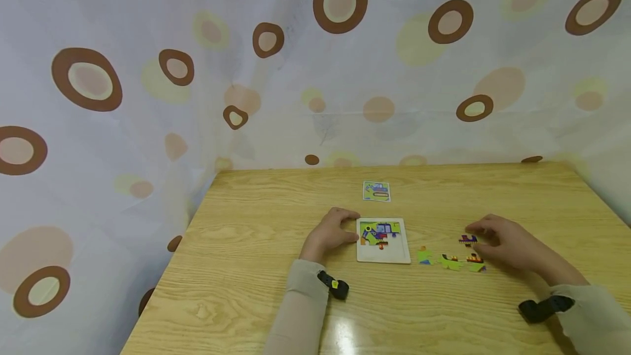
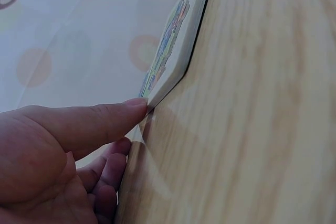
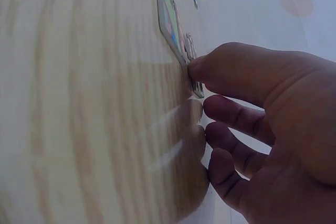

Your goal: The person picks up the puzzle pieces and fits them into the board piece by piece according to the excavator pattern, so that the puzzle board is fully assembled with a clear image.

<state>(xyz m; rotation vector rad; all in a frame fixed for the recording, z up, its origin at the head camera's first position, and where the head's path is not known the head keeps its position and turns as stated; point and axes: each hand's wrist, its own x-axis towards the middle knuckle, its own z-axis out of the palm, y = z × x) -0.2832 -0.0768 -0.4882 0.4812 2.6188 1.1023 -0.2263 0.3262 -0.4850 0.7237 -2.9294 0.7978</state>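
A square white-framed jigsaw tray [image 1: 383, 257] lies on the table, its upper part filled with an excavator picture. My left hand [image 1: 331, 233] rests at its left side; in the left wrist view, the straight thumb [image 2: 107, 121] touches the tray's edge [image 2: 184, 59]. To the right, my right hand [image 1: 510, 242] pinches a dark purple and red jigsaw piece [image 1: 467, 240] between thumb and index finger. In the right wrist view the thumb [image 3: 236, 72] lies against the piece [image 3: 198, 88], and the index finger is largely hidden.
Between tray and right hand lie loose pieces: a green and blue one [image 1: 424, 256], a green one [image 1: 450, 263] and a green and red one [image 1: 475, 263]. A small excavator picture card [image 1: 377, 192] lies behind the tray. Patterned cloth [image 1: 276, 136] hangs behind the wooden table [image 1: 236, 289].
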